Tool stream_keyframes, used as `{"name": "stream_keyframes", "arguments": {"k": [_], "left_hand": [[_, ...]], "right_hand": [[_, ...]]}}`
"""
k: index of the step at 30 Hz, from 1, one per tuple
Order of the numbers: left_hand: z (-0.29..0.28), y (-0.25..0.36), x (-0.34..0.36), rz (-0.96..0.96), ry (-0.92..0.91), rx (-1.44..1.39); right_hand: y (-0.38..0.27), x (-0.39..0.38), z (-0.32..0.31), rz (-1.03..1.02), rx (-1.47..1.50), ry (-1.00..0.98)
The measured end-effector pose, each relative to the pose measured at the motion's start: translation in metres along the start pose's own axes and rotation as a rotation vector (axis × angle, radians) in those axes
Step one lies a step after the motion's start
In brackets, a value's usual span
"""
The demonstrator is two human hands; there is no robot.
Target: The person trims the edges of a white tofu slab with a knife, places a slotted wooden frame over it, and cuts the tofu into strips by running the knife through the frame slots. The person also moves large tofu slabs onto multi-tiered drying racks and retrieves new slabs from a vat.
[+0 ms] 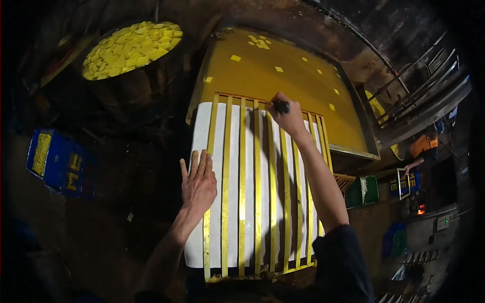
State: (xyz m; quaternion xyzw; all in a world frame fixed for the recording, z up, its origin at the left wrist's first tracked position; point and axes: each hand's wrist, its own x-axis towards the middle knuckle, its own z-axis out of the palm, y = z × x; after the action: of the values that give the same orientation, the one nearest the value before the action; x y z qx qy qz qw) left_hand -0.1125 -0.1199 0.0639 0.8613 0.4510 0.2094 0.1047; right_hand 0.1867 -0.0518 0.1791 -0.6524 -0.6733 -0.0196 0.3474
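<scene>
A large white slab [199,136], smooth like tofu, lies in front of me under a yellow slatted frame [242,202] with long parallel bars. My left hand [199,184] rests at the slab's left side, fingers stretched out, touching the leftmost bars. Near the frame's far edge my right hand [287,117] is closed in a fist around a black handle [281,106]. The rest of that tool is hidden below the fist, so its kind cannot be made out. The right forearm crosses above the frame's right-hand bars.
Beyond the slab stands a wide vat [242,65] of yellow-brown liquid with floating yellow squares. A tub of yellow pieces [134,50] is at the far left; a blue crate [60,159] stands below it. Another person [423,146] in orange works at the right, near a green crate [361,192].
</scene>
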Motion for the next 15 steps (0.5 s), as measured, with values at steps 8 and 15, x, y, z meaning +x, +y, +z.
{"name": "stream_keyframes", "arguments": {"k": [8, 15], "left_hand": [[-0.001, -0.032, -0.012, -0.063, -0.001, 0.056], [0.001, -0.022, -0.001, 0.007, 0.016, 0.007]], "right_hand": [[-0.079, -0.162, -0.033, 0.187, 0.293, -0.476], [-0.166, -0.225, -0.115, 0.473, 0.610, -0.701]]}}
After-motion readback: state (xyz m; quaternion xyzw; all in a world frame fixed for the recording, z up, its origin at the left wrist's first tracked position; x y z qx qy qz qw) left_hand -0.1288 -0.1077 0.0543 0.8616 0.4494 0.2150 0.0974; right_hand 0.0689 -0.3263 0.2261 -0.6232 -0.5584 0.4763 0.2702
